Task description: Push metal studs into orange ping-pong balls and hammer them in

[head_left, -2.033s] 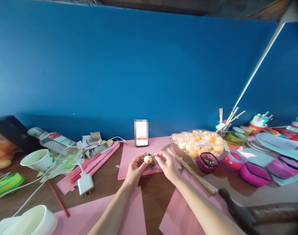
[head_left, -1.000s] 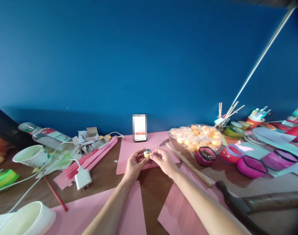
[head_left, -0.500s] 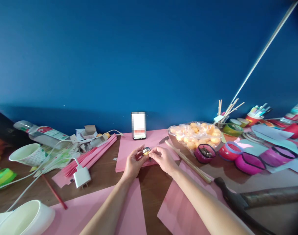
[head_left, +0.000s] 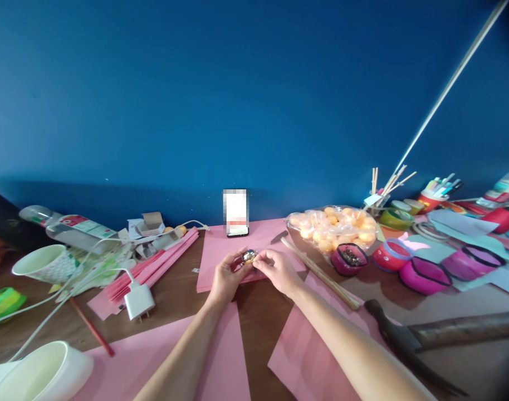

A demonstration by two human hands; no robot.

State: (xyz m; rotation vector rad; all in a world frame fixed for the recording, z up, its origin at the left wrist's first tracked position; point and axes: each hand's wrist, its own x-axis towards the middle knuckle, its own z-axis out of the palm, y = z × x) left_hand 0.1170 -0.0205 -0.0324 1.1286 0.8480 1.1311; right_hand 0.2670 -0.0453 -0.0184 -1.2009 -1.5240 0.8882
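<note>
A small round thing [head_left: 249,255], shiny silver with a yellow-gold patch, sits between my two hands above the pink paper [head_left: 221,248]. My left hand [head_left: 226,278] is closed around its left side, thumb in front. From the right, my right hand [head_left: 279,274] pinches at its edge with thumb and forefinger. Something small and dark shows just under the fingertips, too small to name. Behind the hands a phone [head_left: 236,214] with a blurred screen stands upright against the blue wall.
At right are a bag of orange balls [head_left: 336,225], a purple cup of small dark bits [head_left: 350,259], wooden sticks [head_left: 321,273] and a hammer [head_left: 459,331]. At left lie a white charger [head_left: 139,301], a red pencil [head_left: 91,327], paper cups [head_left: 45,262] and a plastic bottle [head_left: 85,231].
Both hands keep their hold on the shiny round thing, with only a very slight shift. The whole view has moved a little.
</note>
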